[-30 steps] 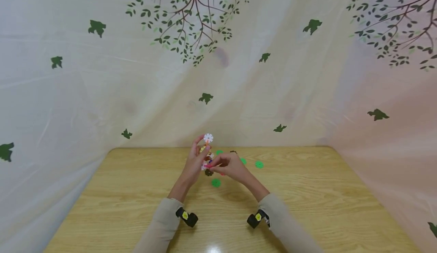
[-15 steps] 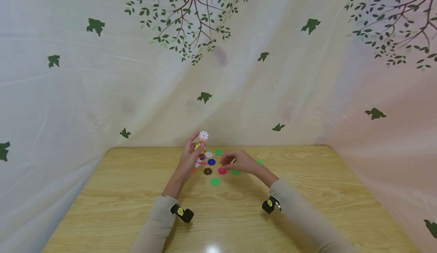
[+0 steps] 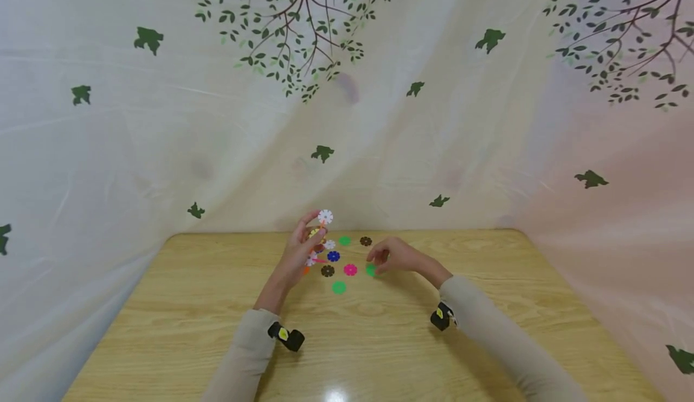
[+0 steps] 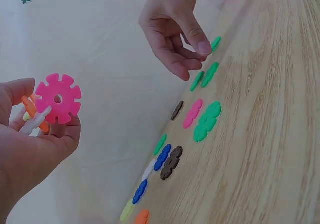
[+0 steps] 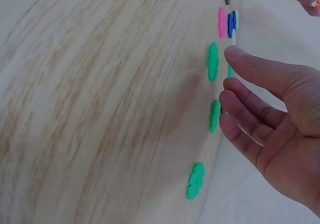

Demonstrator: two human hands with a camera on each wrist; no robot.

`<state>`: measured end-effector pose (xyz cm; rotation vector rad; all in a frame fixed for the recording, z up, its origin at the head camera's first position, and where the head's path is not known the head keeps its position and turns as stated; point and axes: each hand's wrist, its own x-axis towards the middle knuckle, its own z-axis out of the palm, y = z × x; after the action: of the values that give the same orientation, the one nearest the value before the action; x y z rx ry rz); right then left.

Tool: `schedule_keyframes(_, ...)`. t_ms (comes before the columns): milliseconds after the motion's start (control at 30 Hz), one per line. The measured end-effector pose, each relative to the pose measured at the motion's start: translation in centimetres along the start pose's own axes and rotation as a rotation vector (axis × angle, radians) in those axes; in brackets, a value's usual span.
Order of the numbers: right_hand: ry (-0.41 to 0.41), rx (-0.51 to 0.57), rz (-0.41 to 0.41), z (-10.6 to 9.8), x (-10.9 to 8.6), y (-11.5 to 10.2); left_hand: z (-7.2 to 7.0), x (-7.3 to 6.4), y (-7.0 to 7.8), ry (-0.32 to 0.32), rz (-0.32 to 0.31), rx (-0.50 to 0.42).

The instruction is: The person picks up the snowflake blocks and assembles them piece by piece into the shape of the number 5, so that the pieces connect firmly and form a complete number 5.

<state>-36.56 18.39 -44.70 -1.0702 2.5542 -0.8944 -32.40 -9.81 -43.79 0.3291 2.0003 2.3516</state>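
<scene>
My left hand point(image 3: 293, 258) grips a joined build of notched plastic flower discs above the table. A white disc point(image 3: 325, 216) tops the build, and the left wrist view shows a pink disc point(image 4: 59, 98) on it beside orange and white pieces; the palm and fingers hide part of it. My right hand point(image 3: 400, 254) hovers off to the right with loosely bent fingers and nothing between thumb and fingertips. It is nearest a loose green disc point(image 3: 371, 269) lying flat on the table.
More loose discs lie on the wooden table point(image 3: 379, 342): a pink disc point(image 3: 350, 270), a blue disc point(image 3: 333, 256), brown ones such as the brown disc point(image 3: 328, 270), and several green ones. A printed cloth point(image 3: 368, 167) hangs behind the table's far edge.
My right hand has let go of the pink disc at the build and moved right, over the loose discs. The left hand, still holding the build, has shifted slightly left.
</scene>
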Motion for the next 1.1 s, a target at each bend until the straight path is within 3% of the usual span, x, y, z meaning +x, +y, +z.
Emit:
schedule_keyframes(267,-0.011,0.023,0.068,0.7,0.3,0.8,0.0,0.1,-0.2,-0.038,-0.008,0.009)
schedule_keyframes(500,-0.015,0.026,0.084,1.1,0.4,0.9,0.0,0.3,-0.5,-0.034,-0.011,-0.011)
schedule_keyframes(900,0.053,0.174,0.097,1.6,0.9,0.7,-0.2,0.1,-0.2,0.006,-0.004,-0.01)
schedule_keyframes(1100,0.111,0.26,0.073,2.1,1.4,-0.8,-0.4,0.2,-0.2,0.036,0.007,-0.005)
